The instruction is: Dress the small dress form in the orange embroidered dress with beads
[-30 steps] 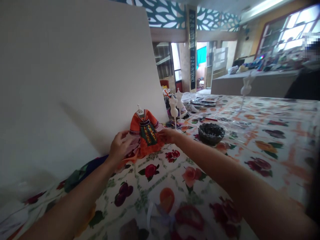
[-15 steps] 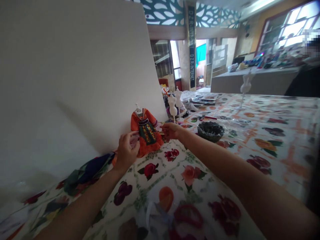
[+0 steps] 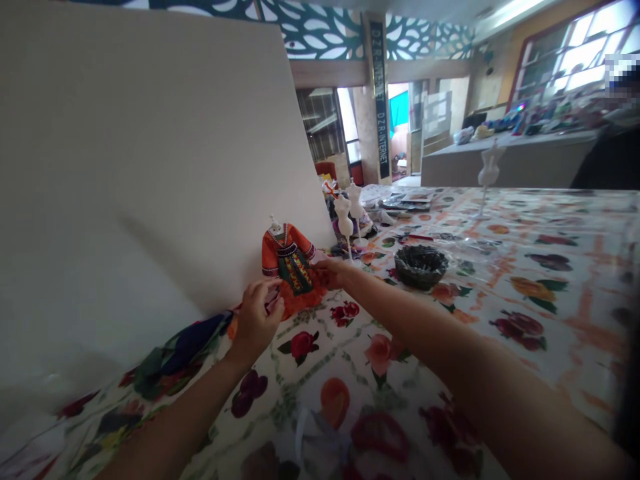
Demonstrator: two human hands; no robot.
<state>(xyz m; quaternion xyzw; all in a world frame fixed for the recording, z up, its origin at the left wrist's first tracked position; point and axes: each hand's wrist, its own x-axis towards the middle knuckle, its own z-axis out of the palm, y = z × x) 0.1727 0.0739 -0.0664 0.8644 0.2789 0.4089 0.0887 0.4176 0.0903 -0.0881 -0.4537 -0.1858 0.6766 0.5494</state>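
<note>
- Two bare hands flank the little orange dress [image 3: 296,275], one on either side, both arms stretched well forward!
- And the dress stands upright on a small white dress form [image 3: 275,227], knob showing above the neckline, close in front of the big pale board [image 3: 150,133].
- Left hand [image 3: 256,319] is down by the skirt, thumb and fingers curved with a gap between, pink cloth [image 3: 273,299] showing right there; whether it is pinched, I cannot tell.
- Right hand [image 3: 331,273] is at the other side, fingertips up against the skirt near the sleeve end; their grip is too small to read.
- Look at that front: green panel, yellow-and-red trim, a dark banded waist!
- Just right of the dress, two bare white mannequins [image 3: 344,217] stand one behind the other.
- Farther right sits a dark bowl [image 3: 407,275], clear plastic beside it, on the fruit-and-flower tablecloth [image 3: 313,363].
- Over on the left, blue and green fabric [image 3: 193,341] lies crumpled along the board's foot.
- Way out right, a third mannequin [image 3: 489,170], and beyond it a person's dark sleeve [image 3: 607,159].
</note>
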